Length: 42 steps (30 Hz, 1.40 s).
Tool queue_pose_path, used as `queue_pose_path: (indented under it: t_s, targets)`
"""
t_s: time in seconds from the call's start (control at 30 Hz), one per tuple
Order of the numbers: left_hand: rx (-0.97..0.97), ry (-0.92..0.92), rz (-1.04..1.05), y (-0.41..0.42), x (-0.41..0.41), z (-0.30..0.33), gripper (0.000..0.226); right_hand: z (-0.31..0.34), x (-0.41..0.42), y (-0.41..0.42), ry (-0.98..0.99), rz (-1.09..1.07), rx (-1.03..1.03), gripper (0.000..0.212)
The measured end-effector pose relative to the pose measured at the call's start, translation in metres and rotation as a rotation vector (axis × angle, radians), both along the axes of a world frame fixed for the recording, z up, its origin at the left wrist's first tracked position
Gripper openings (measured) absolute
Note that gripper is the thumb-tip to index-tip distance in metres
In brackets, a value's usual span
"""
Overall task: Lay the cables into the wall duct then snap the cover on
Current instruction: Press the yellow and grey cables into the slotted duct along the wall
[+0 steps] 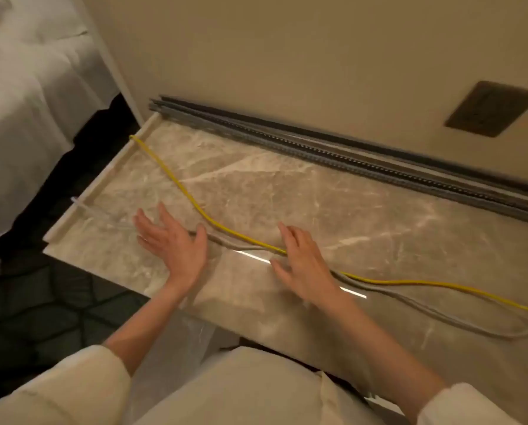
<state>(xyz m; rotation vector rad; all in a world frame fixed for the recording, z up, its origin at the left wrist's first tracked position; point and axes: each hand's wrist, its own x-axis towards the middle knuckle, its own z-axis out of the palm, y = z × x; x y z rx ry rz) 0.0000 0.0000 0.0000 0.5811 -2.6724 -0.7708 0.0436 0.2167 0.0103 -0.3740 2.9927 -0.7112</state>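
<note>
A yellow cable (177, 182) runs diagonally over the marble shelf (287, 185) from its far left corner to the right edge. A grey cable (416, 311) lies beside it, nearer to me. The grey slotted duct (333, 154) lies along the wall at the back of the shelf, with a darker strip, perhaps its cover (287, 125), right behind it. My left hand (170, 240) hovers open over the grey cable's left part. My right hand (302, 259) is open, fingers spread above both cables. Neither hand grips anything.
A dark socket plate (491, 108) sits in the beige wall above the duct at the right. White bedding (26, 102) is at the left, beyond a dark gap. Dark patterned floor (42, 317) lies below the shelf's front edge.
</note>
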Motion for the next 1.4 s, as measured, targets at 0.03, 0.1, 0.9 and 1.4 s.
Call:
queue_pose_path:
  t_s: [0.03, 0.1, 0.9, 1.4]
  targets:
    - [0.089, -0.032, 0.107, -0.008, -0.005, 0.002, 0.084, -0.002, -0.005, -0.009, -0.014, 0.050, 0.013, 0.068]
    - [0.257, -0.048, 0.248, -0.025, -0.019, 0.009, 0.089, -0.001, -0.016, -0.027, -0.023, 0.140, 0.040, 0.071]
    - [0.623, -0.034, 0.292, -0.109, -0.199, 0.031, 0.036, -0.005, -0.098, -0.090, -0.168, 0.315, 0.030, 0.034]
    - [-0.561, -0.331, -0.518, -0.169, -0.233, 0.027, 0.052, -0.008, -0.139, -0.068, -0.071, -0.024, 0.016, 0.037]
